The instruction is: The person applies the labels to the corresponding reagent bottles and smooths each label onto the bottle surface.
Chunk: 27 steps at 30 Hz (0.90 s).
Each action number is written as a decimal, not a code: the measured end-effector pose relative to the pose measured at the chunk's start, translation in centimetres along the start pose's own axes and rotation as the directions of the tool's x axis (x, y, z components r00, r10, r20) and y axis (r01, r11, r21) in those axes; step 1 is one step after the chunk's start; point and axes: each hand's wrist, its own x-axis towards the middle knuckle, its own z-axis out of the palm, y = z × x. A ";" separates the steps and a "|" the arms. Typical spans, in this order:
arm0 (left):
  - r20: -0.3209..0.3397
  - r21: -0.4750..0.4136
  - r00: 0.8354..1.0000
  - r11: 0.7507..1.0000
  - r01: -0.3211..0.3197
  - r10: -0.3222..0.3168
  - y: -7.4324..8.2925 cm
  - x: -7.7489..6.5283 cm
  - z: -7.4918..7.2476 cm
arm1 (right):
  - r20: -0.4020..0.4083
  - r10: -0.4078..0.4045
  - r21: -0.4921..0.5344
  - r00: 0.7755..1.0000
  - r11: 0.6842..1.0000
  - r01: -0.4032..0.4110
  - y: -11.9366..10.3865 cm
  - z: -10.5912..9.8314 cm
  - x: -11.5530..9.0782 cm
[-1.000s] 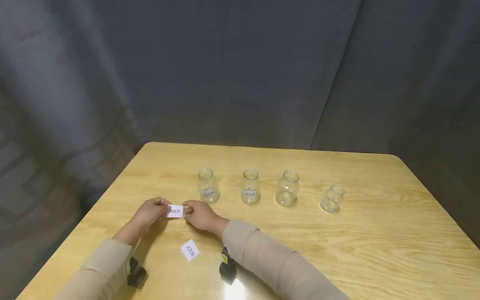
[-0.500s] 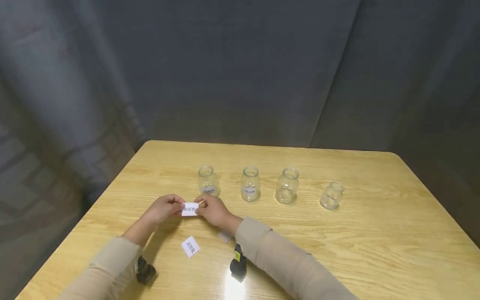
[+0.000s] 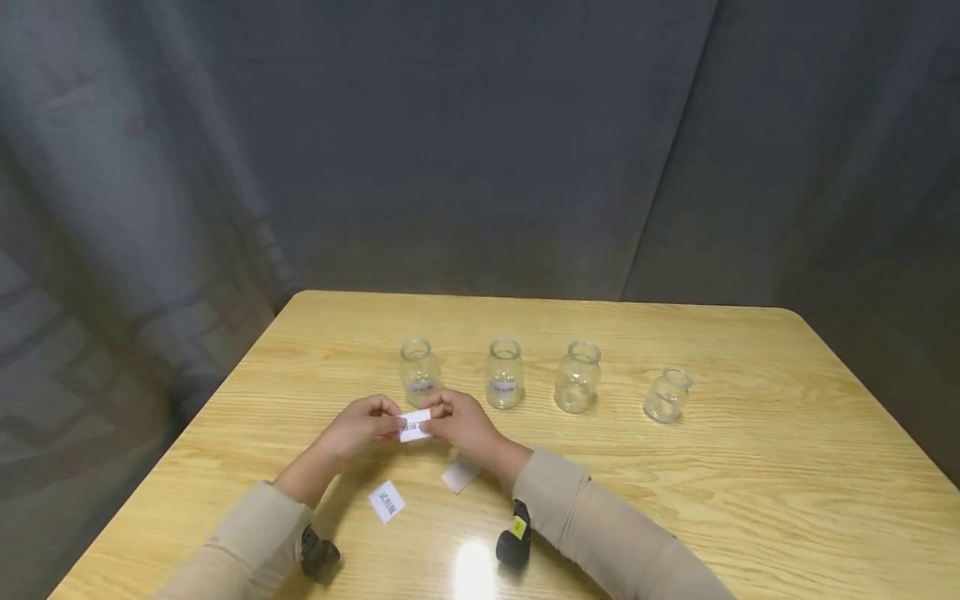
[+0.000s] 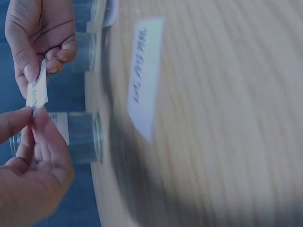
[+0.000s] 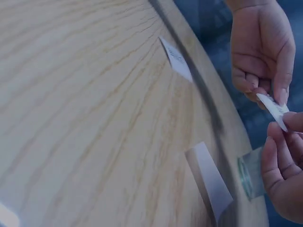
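Between my two hands, above the table, is a small white paper label (image 3: 415, 426) with dark handwritten-looking characters. My left hand (image 3: 365, 427) pinches its left end between thumb and fingers. The right hand (image 3: 467, 423) pinches the other end the same way. Just behind the hands stands a glass jar (image 3: 420, 371) bearing a white label, its lower part partly covered by the right hand. A second labelled jar (image 3: 504, 373) is to its right. On the table below the hands lie another written label (image 3: 387, 502) and a blank-looking white slip (image 3: 460, 476).
Farther right stand a glass jar (image 3: 577, 377) and a smaller, shorter jar (image 3: 667, 396), both without visible labels. The wooden table (image 3: 735, 467) extends to the right. A dark grey curtain (image 3: 480, 150) hangs behind it.
Both hands have moved right with the label, toward the leftmost jar. The white slip under the right forearm has come into view.
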 end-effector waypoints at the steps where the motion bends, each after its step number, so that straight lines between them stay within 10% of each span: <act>1: 0.009 -0.007 1.000 1.000 -0.008 0.008 0.0 0.1 0.2 | -0.006 0.000 0.020 1.000 1.000 0.000 0.0 -0.2 -0.2; 27: 0.081 -0.254 0.980 0.954 -0.157 0.183 2.6 1.3 4.8 | -0.246 -0.009 0.238 0.969 0.969 0.069 -0.6 -3.6 -2.4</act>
